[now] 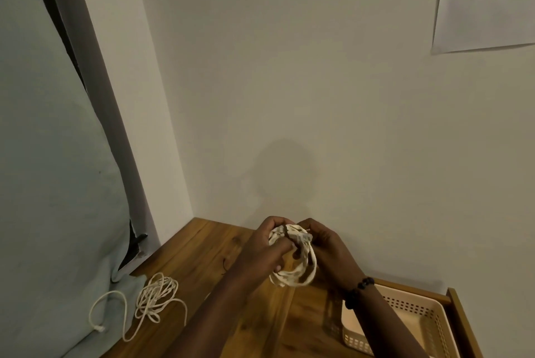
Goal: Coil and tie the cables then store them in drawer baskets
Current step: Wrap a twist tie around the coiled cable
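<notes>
— Cord on the far left, what was it doing?

— Loose cream-white cord [150, 299] lay in a messy heap, half on the pale blue-grey cushion [58, 212], half on the brown wooden desktop [202, 256]. Prob. parked there as next to coil, w/in reach.

— And the hands?

— Left hand [260, 244] was curled round a coiled cream cable bundle [292, 259], fingers pressed together on its upper loops, keeping the coil from springing. Right hand [321, 244] pinched the wrap at the top, seemingly cinching the tie. Bundle was held above the desk, btwn both hands.

— Where'd it go after?

— Likely the beige perforated plastic basket [428, 317] in the open wooden drawer [463, 325], bottom right, just under the right wrist.
</notes>
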